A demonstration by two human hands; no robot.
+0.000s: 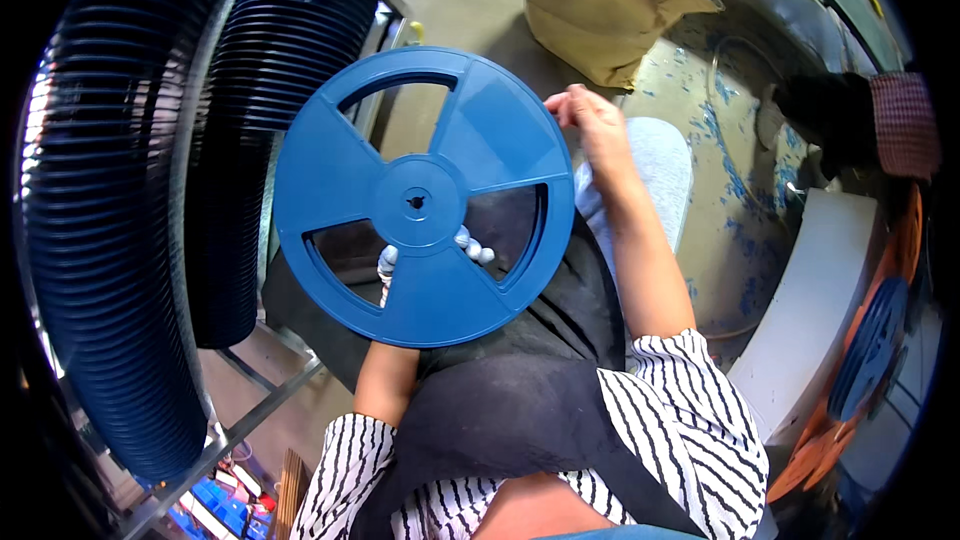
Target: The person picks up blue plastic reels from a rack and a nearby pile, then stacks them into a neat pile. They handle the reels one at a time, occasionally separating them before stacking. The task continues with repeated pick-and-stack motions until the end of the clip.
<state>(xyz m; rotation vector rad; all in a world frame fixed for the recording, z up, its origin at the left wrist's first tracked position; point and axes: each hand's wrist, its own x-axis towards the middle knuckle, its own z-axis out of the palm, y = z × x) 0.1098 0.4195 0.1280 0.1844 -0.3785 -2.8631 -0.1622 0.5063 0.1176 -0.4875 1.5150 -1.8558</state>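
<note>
A large blue plastic reel (418,305), with a round hub and several wedge-shaped openings, is held face up above my lap. My left hand (470,245) is under it, in a pale glove. Its fingertips show through the lower openings, and the rest is hidden by the reel. At the upper right rim is my bare right hand (598,130), its fingers curled together close to the edge. Whether they grip the rim or something small I cannot make out.
On the left, long stacks of dark blue reels (110,210) lie in a metal rack (245,420). A brown paper sack (600,10) stands ahead. Blue scraps (735,185) litter the floor. A white curved panel (815,300) and a co-worker's sleeve (903,125) are at right.
</note>
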